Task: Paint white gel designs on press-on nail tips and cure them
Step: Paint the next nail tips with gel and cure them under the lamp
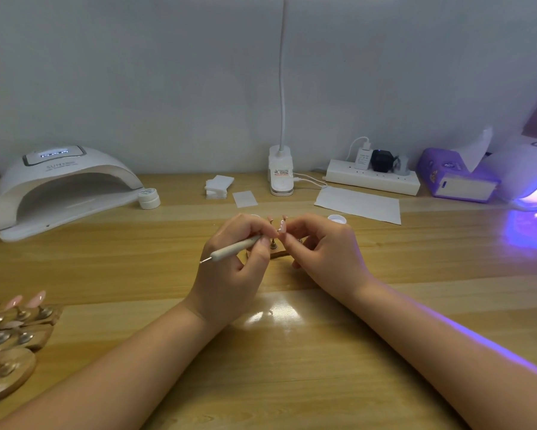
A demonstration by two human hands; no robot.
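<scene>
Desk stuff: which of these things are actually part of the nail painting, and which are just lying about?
In use:
left hand gripping the dotting tool
right hand at the nail tip
wooden stand
open gel pot
lit curing lamp
spare tips on stands

Lying about:
unlit lamp
power strip
tissue box
paper sheet

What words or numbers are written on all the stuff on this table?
"SUN": on top of the white nail lamp at left; smaller print beside it is blurred.
Lit display on that lamp: unreadable.
Gel jar lid: print too small.
Desk lamp clip label: blurred.
White charger: print too small.
Purple tissue box: stickers, no readable words.
</scene>
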